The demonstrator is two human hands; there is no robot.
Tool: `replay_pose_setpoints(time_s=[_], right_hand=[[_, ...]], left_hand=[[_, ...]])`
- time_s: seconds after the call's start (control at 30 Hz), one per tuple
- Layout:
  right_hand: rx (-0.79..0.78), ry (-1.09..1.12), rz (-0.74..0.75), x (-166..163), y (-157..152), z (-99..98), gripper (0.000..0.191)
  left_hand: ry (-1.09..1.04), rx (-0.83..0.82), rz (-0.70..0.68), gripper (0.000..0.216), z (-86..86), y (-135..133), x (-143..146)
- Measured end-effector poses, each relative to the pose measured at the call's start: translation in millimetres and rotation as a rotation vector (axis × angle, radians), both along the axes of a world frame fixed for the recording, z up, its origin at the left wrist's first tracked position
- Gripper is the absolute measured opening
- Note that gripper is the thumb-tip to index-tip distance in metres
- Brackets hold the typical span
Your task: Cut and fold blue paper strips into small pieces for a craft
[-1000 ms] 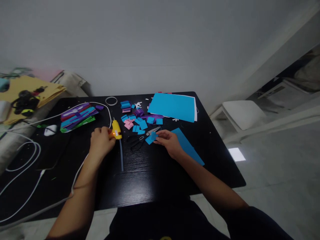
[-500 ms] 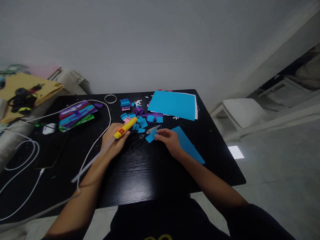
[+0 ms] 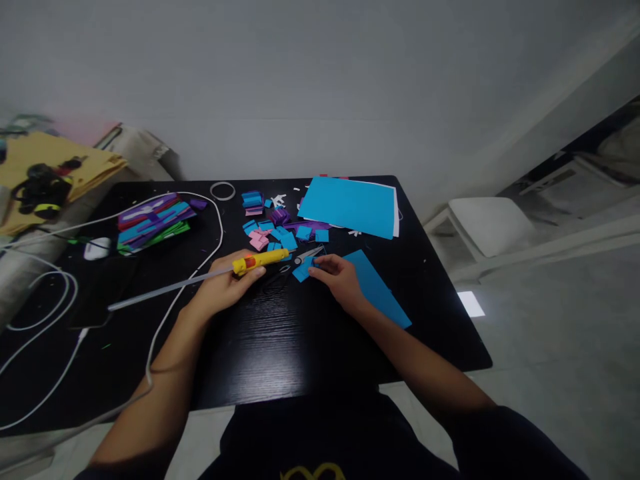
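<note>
Since the earlier frame, the yellow glue gun (image 3: 261, 261) is lying more level in the hand and its nozzle is pointing further to the right, while its translucent glue stick (image 3: 170, 289) is now extending more toward the left edge of the table (image 3: 280, 353). The left hand (image 3: 225, 283) is closing around the gun; the fingers are partly hidden behind it. The gun is staying over the middle of the table, with its nozzle coming near a small blue paper piece (image 3: 303, 269). The right hand (image 3: 343, 283) is pinching this piece between thumb and fingertips, almost shut, at the end which is facing the right edge.

Just beyond the piece, scissors (image 3: 311, 253) are lying with the blades toward the far right corner. On the far side of the gun, small blue squares (image 3: 287, 241) and pink pieces (image 3: 259, 239) are lying in a loose group, and a stack of folded papers (image 3: 253, 203) is sitting between them and the far edge. A large blue sheet (image 3: 350, 205) is covering white paper near the far right corner. Another blue sheet (image 3: 381, 288) is resting beside the right hand, toward the right edge. Near the far left corner, coloured strips (image 3: 155, 223) are lying in a bundle, and a grey ring (image 3: 223, 191) is lying near the far edge.
</note>
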State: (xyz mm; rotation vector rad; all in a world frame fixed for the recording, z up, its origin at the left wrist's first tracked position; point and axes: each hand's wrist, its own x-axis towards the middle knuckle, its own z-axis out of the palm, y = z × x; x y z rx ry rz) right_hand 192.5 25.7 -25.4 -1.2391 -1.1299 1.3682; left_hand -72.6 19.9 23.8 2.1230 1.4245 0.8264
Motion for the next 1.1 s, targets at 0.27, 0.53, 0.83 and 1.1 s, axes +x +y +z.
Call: replay_pose_setpoints(time_s=[0.27,0.53,0.83,1.1], right_hand=[[-0.054,0.066,0.054,-4,-5,2.4,0.034],[-0.046,0.091,0.085,-9,-9,3.3,0.035],[-0.044,0.098,0.082,-9,-10,6.2,0.035],[-0.105,0.137,0.052,-6,-6,8.6,0.034]], left_hand=[[-0.057,-0.094,-0.059,0.032,-0.3,0,2],[-0.014,-0.071,-0.046,0.032,-4.6,1,3],[0.014,-0.073,-0.044,0.034,-8.7,1,0],[0.015,-0.064,-0.085,0.031,-7.4,0,2]])
